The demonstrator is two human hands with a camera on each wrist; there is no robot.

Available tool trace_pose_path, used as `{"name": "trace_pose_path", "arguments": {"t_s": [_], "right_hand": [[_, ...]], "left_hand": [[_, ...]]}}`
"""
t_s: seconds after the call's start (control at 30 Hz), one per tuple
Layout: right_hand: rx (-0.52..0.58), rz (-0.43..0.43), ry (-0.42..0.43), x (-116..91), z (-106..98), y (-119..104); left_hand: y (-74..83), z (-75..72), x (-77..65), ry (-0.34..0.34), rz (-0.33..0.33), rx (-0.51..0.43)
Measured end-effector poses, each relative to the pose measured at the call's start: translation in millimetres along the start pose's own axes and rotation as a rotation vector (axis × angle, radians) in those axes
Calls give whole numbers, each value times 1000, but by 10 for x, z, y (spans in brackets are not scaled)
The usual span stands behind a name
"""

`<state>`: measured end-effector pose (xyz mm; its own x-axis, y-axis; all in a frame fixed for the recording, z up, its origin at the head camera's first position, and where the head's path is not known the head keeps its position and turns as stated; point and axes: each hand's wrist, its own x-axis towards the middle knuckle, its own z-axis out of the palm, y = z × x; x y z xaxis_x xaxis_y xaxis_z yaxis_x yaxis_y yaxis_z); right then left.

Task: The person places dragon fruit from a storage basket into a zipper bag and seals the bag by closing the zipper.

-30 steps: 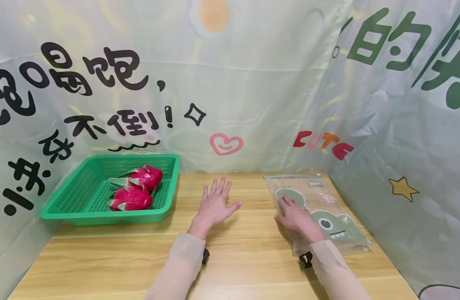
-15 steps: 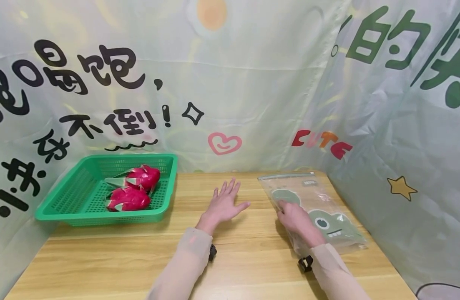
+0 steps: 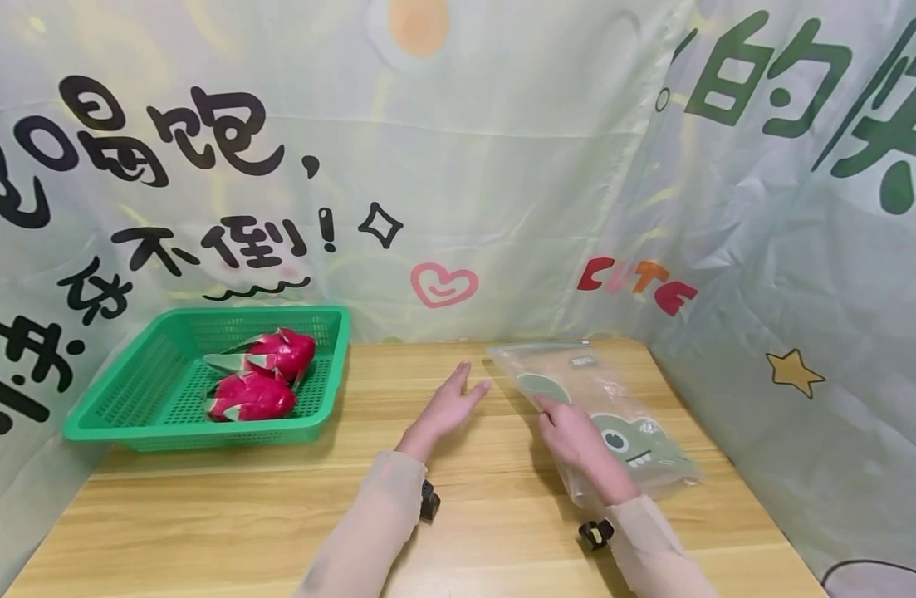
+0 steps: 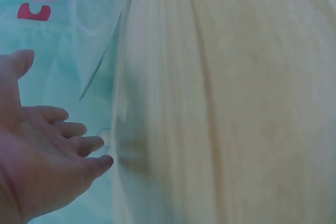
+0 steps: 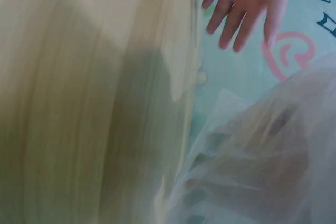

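Observation:
A clear zip bag (image 3: 614, 386) with a green cartoon frog print is at the right of the table in the head view. My right hand (image 3: 580, 440) pinches its left edge between curled fingers and thumb, and that side is raised off the wood. In the right wrist view the filmy plastic (image 5: 226, 129) covers much of the lower right and blurs the fingers. Left of the bag, my left hand (image 3: 444, 413) hovers over the table with nothing in it. Its fingers are spread and extended in the left wrist view, pointing toward the bag's corner (image 4: 94, 35).
On the left of the wooden table (image 3: 278, 515) stands a green plastic basket (image 3: 203, 433) holding two dragon fruits (image 3: 252, 397). Printed fabric (image 3: 517, 208) hangs behind the table and along both sides.
My right hand went from lying flat on the bag to pinching its edge, and the bag has lifted and slid left. My left hand has moved right and turned its palm toward the bag.

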<state>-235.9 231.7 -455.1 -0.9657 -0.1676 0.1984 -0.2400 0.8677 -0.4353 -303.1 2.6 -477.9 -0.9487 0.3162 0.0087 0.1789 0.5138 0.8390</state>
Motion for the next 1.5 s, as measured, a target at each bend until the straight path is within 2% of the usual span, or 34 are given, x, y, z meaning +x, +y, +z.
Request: {"name": "trace_pose_path", "arguments": {"t_s": [0.13, 0.27, 0.5, 0.6, 0.73, 0.83, 1.0, 1.17, 1.27, 1.37, 1.5], "right_hand": [[17, -39, 20, -9, 34, -132], [55, -40, -3, -25, 82, -267], [55, -88, 8, -69, 187, -452], [72, -122, -3, -93, 231, -508], [66, -174, -16, -122, 285, -564], [57, -192, -40, -148, 308, -594], [38, -197, -96, -191, 314, -623], [36, -197, -128, -225, 313, -629], [54, -193, -87, -223, 283, -627], [95, -200, -7, -182, 207, -621], [123, -231, 94, -63, 59, -596]], "left_hand": [[-17, 5, 25, 51, -37, -154], [-18, -3, 43, 103, -58, -320], [-57, -23, 65, 217, -145, -663], [-94, -43, 67, 276, -166, -768], [-149, -86, 58, 338, -169, -848], [-182, -124, 43, 365, -167, -870], [-218, -175, 1, 364, -156, -883], [-245, -207, -85, 376, -162, -847], [-234, -226, -128, 388, -153, -828], [-202, -254, -154, 401, -117, -806], [-141, -303, -182, 428, -37, -692]]}}
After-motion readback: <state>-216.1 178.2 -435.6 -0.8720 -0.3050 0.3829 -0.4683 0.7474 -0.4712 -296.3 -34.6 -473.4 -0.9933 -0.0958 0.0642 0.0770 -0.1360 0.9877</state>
